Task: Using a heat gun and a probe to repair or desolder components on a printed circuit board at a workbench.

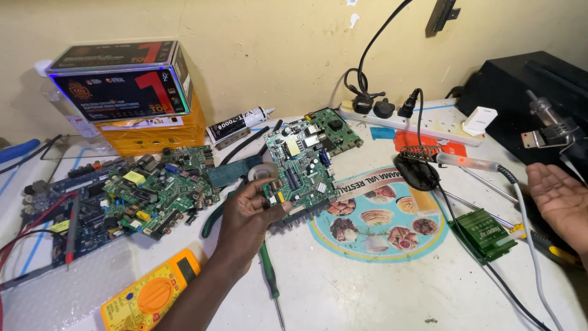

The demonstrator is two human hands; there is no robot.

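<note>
Nearest the camera, a yellow multimeter (150,293) lies at the tabletop's (380,288) front edge, just left of the person's left forearm. Above it, the left hand (248,214) pinches the lower left corner of a green circuit board (305,160), which tilts up near the middle of the tabletop; a roll of tape (263,171) sits just behind the fingers. A green-handled screwdriver (270,279) lies below the hand, toward the front edge. The right hand (560,199) hovers spread wide, palm up, holding nothing, at the right edge, beside a soldering iron (468,161) and a small green module (487,233). More boards (159,190) crowd the left side, and a power strip (422,119) runs along the back edge.
</note>
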